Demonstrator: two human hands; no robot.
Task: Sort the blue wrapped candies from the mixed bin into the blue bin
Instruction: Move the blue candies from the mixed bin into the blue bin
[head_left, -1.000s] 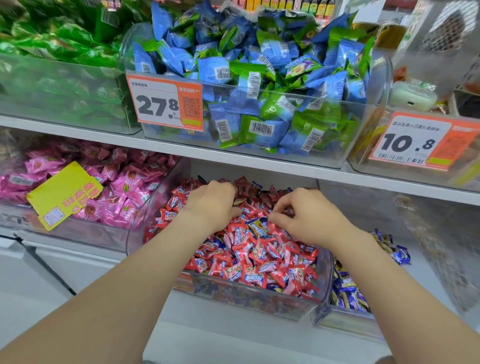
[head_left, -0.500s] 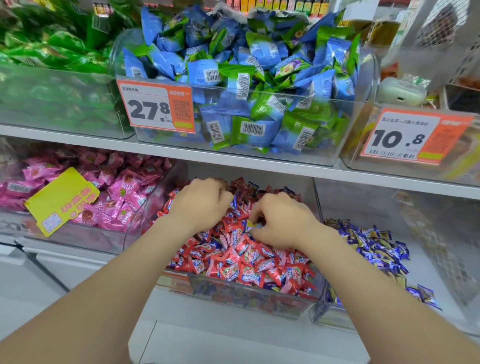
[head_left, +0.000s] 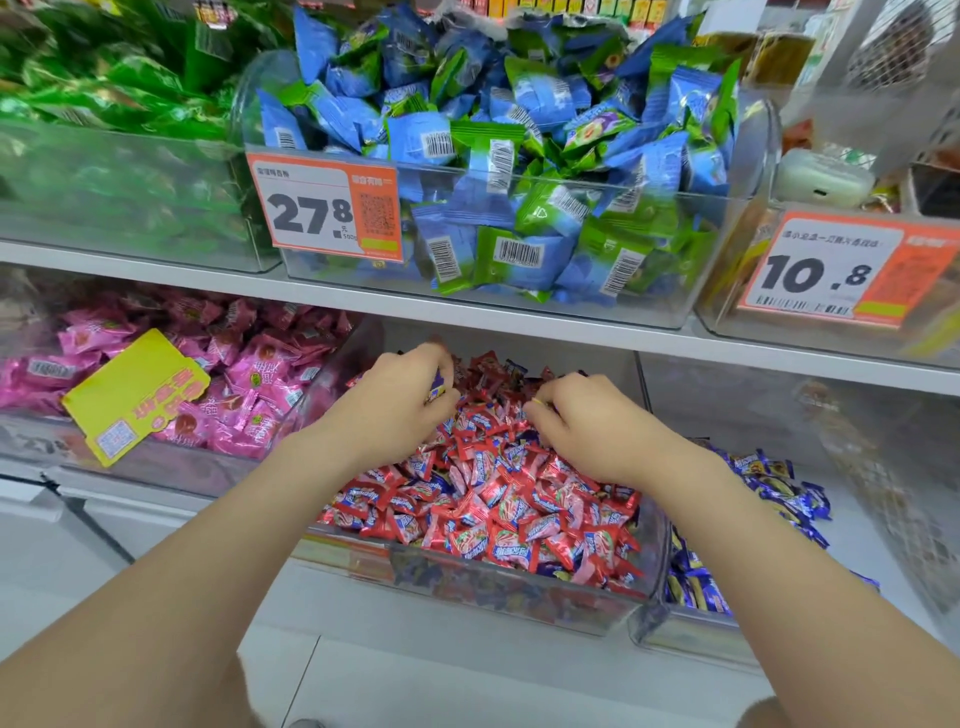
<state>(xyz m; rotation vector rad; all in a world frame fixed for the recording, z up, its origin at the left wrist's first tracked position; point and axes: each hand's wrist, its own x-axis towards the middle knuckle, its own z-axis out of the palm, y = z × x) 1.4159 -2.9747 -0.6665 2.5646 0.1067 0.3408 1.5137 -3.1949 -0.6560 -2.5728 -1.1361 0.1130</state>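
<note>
Head view: left hand (head_left: 395, 408) pinches a blue wrapped candy (head_left: 437, 387) over the mixed bin (head_left: 493, 590). Right hand (head_left: 587, 431) digs curled into the pile; grip contents cannot be determined.

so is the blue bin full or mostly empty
Mostly empty: the blue bin holds a thin scatter of blue wrapped candies, bare floor showing.

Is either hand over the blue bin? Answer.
No: left hand, pinching a blue candy, and right hand are both in the mixed bin.
</note>
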